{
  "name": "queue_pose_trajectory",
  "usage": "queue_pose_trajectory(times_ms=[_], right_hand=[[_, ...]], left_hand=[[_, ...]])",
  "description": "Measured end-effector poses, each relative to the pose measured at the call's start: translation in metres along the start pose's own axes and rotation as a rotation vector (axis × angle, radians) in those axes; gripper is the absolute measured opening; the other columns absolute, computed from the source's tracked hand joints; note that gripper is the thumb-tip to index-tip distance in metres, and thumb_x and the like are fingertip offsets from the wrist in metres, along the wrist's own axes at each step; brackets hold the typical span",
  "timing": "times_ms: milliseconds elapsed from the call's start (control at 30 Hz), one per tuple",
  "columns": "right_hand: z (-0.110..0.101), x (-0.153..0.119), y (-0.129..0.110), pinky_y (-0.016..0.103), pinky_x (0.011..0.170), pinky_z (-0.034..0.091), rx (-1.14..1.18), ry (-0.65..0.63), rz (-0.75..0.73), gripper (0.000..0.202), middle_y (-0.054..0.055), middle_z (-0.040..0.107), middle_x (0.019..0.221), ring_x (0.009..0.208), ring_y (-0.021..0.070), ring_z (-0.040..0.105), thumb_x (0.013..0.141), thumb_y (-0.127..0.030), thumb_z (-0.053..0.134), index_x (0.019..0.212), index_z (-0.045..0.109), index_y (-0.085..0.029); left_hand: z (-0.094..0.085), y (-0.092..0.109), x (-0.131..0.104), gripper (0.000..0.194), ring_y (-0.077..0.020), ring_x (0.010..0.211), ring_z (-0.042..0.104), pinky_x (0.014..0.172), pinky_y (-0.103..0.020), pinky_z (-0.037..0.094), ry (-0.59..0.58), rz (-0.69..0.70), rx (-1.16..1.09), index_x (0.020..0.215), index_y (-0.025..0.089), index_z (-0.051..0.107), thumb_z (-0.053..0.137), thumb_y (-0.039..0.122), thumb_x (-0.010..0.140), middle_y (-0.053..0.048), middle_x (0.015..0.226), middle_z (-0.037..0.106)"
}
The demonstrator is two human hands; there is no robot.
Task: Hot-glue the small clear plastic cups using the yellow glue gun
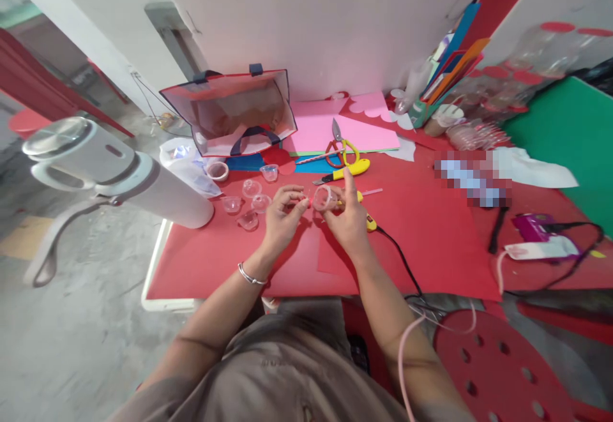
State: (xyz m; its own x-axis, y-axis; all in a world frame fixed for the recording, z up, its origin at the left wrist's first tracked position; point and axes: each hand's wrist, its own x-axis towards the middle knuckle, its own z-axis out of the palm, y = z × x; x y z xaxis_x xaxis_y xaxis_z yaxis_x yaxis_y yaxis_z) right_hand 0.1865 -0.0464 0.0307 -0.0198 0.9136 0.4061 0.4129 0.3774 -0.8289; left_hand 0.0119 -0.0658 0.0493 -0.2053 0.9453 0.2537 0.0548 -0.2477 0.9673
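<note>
My right hand (349, 218) holds a small clear plastic cup (324, 198) on its side, its index finger stretched forward. Close by the cup, the thumb and fingertips of my left hand (286, 212) pinch a tiny bright red piece, too small to name. A yellow glue gun (370, 222) with a pinkish glue stick (372, 191) and a black cord is partly hidden behind my right hand; whether my fingers touch it I cannot tell. Several similar clear cups, one of them a clear cup (248, 220), lie left of my left hand.
A yellow utility knife (352, 170) and scissors (342, 147) lie beyond my hands, near pink paper (316, 128). A large white tumbler (167, 186) and an open bag (239, 112) stand left. Red sheets cover the table (431, 230). A red stool (498, 371) is at lower right.
</note>
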Motion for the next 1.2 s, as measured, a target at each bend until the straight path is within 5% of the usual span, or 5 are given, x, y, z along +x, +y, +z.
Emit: queue_pose_trajectory(times_ms=[267, 533, 700, 967, 1200], right_hand=[[0.002, -0.002, -0.008, 0.04, 0.081, 0.066, 0.12, -0.101, -0.001, 0.098, 0.008, 0.078, 0.127, 0.099, 0.027, 0.078, 0.091, -0.038, 0.077, 0.171, 0.021, -0.035], [0.007, -0.007, -0.002, 0.043, 0.084, 0.062, -0.105, -0.214, -0.157, 0.088, 0.009, 0.079, 0.124, 0.105, 0.031, 0.076, 0.096, -0.035, 0.068, 0.171, 0.021, -0.033], [0.009, -0.011, -0.005, 0.041, 0.079, 0.061, -0.151, -0.27, -0.184, 0.083, 0.011, 0.079, 0.12, 0.099, 0.0314, 0.076, 0.097, -0.034, 0.065, 0.17, 0.025, -0.031], [0.006, -0.01, -0.01, 0.04, 0.079, 0.063, 0.043, -0.317, -0.047, 0.105, 0.005, 0.081, 0.119, 0.093, 0.0274, 0.078, 0.089, -0.039, 0.081, 0.172, 0.016, -0.037], [0.005, -0.007, -0.009, 0.038, 0.075, 0.064, 0.165, -0.144, 0.059, 0.1, 0.007, 0.08, 0.119, 0.096, 0.0258, 0.078, 0.087, -0.039, 0.084, 0.169, 0.027, -0.038]], left_hand=[[-0.003, 0.004, -0.002, 0.026, -0.0273, 0.134, 0.061, 0.099, -0.035, 0.06, -0.084, -0.043, -0.096, 0.104, 0.025, 0.082, 0.081, 0.046, 0.089, -0.01, 0.143, 0.06], [-0.005, 0.004, 0.0, 0.048, -0.0377, 0.156, 0.039, 0.127, -0.06, 0.032, -0.201, 0.251, 0.22, 0.127, 0.029, 0.077, 0.083, 0.051, 0.086, -0.012, 0.167, 0.044], [-0.004, 0.003, 0.001, 0.029, -0.0391, 0.158, 0.035, 0.123, -0.063, 0.037, -0.274, 0.243, 0.234, 0.105, 0.026, 0.082, 0.076, 0.051, 0.092, -0.011, 0.171, 0.041], [-0.008, 0.013, 0.001, 0.02, -0.032, 0.139, 0.059, 0.118, -0.051, 0.048, -0.139, 0.017, -0.144, 0.084, 0.023, 0.079, 0.081, 0.042, 0.09, -0.008, 0.165, 0.049], [-0.015, 0.009, 0.01, 0.016, -0.0292, 0.145, 0.053, 0.113, -0.042, 0.05, -0.009, -0.049, -0.288, 0.085, 0.023, 0.078, 0.084, 0.037, 0.086, -0.008, 0.153, 0.06]])
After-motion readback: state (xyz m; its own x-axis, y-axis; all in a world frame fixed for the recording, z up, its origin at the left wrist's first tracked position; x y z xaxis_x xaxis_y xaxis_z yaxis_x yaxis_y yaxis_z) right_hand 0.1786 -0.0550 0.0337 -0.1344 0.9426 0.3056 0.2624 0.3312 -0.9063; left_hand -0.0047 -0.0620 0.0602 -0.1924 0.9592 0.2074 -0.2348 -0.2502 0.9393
